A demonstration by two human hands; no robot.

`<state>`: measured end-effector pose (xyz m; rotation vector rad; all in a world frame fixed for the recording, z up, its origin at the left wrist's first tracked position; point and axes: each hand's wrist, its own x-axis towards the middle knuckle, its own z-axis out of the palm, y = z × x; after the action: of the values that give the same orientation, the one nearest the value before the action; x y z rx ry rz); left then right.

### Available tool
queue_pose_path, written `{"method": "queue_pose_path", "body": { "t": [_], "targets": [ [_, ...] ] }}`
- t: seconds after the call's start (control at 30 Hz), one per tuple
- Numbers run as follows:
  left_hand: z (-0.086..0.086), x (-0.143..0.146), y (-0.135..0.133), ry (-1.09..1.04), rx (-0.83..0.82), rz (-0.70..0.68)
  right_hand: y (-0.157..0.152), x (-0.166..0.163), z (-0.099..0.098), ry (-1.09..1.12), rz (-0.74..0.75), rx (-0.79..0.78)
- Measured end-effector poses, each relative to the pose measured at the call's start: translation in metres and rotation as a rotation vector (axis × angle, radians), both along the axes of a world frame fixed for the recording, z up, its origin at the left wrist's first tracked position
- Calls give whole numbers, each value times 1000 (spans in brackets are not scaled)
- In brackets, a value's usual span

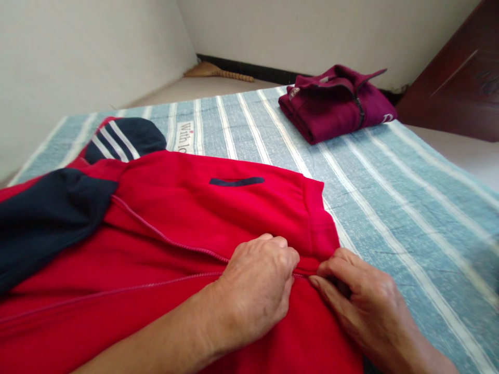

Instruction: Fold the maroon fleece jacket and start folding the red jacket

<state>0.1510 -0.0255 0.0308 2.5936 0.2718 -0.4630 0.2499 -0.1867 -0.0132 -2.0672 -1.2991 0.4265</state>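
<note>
A red jacket (175, 192) with navy panels is spread over the striped cloth, its hem band toward the right. The pink zipper (167, 238) is parted across most of the front, and its two sides meet beneath my left hand (259, 278). That hand is closed at the zipper; the slider, if it is there, is hidden by the fingers. My right hand (362, 296) pinches the bottom end of the zipper at the hem between thumb and forefinger. A navy sleeve (54, 218) lies at the left, and a navy part with white stripes (125, 140) lies behind.
A folded maroon zip-up garment (331, 111) rests at the far right of the blue striped cloth (390, 208). On the floor by the wall lies a wooden-handled broom-like object (218, 71). A dark red wooden panel (456, 83) stands at the right.
</note>
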Motion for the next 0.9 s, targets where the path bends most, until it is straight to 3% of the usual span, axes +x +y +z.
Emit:
{"method": "queue_pose_path", "body": {
  "t": [0.3, 0.6, 0.77, 0.9],
  "targets": [
    [3, 1, 7, -11, -16, 1, 0, 5, 7, 267, -42, 4],
    [10, -3, -4, -43, 187, -14, -5, 19, 10, 739, -313, 60],
    [13, -25, -21, -196, 297, 90, -7, 25, 11, 763, -336, -19],
    [7, -42, -47, -296, 225, 101, -8, 22, 7, 691, -268, -83]
  ]
}}
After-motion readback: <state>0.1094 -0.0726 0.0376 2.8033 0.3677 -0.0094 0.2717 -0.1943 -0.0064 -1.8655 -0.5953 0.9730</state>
